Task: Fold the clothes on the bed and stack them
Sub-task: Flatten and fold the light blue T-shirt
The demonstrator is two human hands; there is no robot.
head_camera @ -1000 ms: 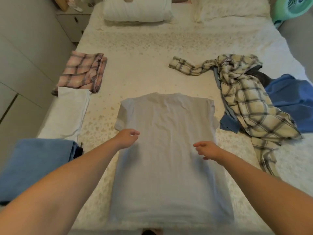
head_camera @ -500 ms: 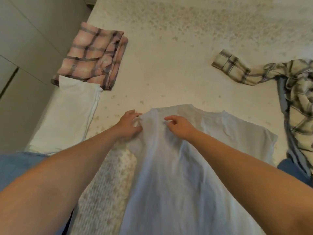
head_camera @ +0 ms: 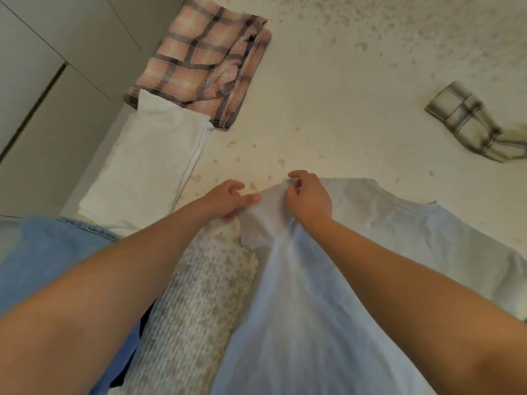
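A pale grey T-shirt lies spread on the bed, its body running toward me. My left hand grips the shirt's left sleeve edge, fingers under the cloth. My right hand pinches the left shoulder of the shirt close beside it, and the fabric bunches under both hands. Along the bed's left edge lie folded clothes: a pink plaid garment, a white one and a blue denim one.
A beige plaid shirt sleeve lies at the right edge of the view. White cupboard doors stand left of the bed. The bedspread has a speckled pattern and shows bare between the folded clothes and the plaid sleeve.
Both hands went from the middle of the shirt up to its left shoulder and sleeve and took hold of the cloth. The view tilted down and closer.
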